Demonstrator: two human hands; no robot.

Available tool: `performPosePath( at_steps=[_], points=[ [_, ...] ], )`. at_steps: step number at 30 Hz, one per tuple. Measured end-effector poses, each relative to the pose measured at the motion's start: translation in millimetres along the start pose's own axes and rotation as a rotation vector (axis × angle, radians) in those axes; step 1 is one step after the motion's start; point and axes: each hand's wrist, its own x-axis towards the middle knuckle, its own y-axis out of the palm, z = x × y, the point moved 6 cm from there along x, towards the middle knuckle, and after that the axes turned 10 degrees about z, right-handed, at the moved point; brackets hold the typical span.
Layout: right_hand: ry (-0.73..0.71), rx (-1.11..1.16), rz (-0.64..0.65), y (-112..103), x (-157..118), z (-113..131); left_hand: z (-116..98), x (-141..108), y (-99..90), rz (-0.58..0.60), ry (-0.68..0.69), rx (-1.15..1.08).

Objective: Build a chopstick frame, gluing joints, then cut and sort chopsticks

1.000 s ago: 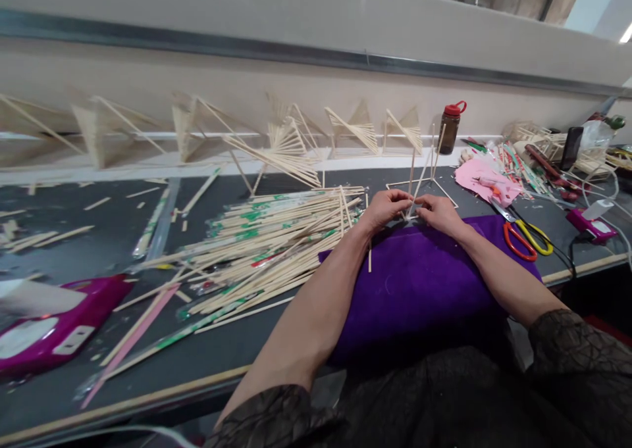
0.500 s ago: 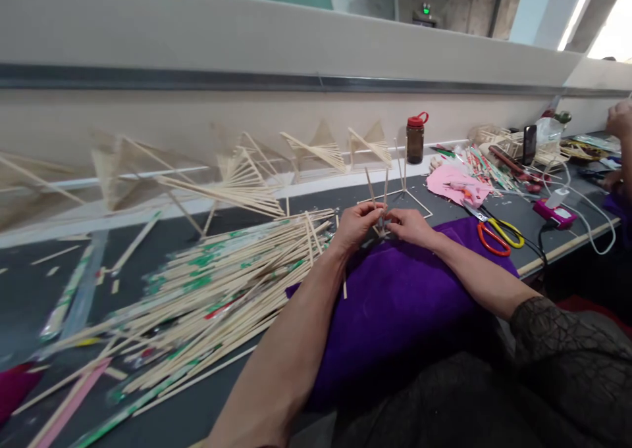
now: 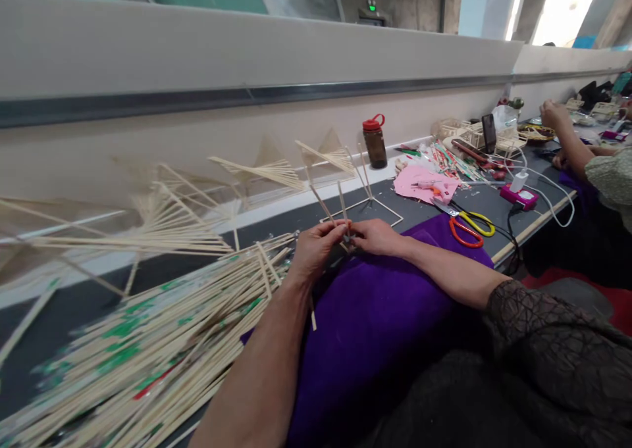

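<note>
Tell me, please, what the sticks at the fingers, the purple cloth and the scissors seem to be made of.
Sticks: probably wood or bamboo, seemingly unpainted; they look pale tan and matte.
Purple cloth: fabric, perhaps napped; it drapes softly, without shine.
Scissors: the blades look like bare metal, grey and bright; the handles are likely plastic, in smooth, even red and yellow.

I have soft, fairly even light, with white glare burning out the opening (image 3: 567, 7) at upper right, deep shadow swallowing the lower part of the purple cloth (image 3: 370, 310) and my dark clothing (image 3: 459, 395), and the sticks (image 3: 148, 333) at lower left stretched and blurred.
</note>
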Motion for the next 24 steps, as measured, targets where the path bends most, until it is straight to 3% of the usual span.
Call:
performPosePath(
  at_steps=[7,9,13,17,20,24],
  points=[
    [0.147,-0.019,-0.075,-22,-8,-7,-3,-2,-0.7,-0.010,-0.003,0.012],
    [0.158,0.098,-0.125,-33,-12,-7,-4,-2,-0.6,-0.012,-0.006,0.012],
    [0.071,0.540,-0.116,-45,-29,11,-4,-4,1.8,-0.007,-0.002,-0.009],
    [-0.069,0.704,-0.231,-76,-72,24,-4,-4,4.6,-0.005,0.014,-0.036],
    [-0.056,0.583,-0.307,-107,-111,3,-3,-3,5.5,-0.011,0.023,-0.035],
    [0.273,0.130,-0.370,-138,-165,-60,-5,-2,5.6,-0.025,0.043,-0.032]
  ],
)
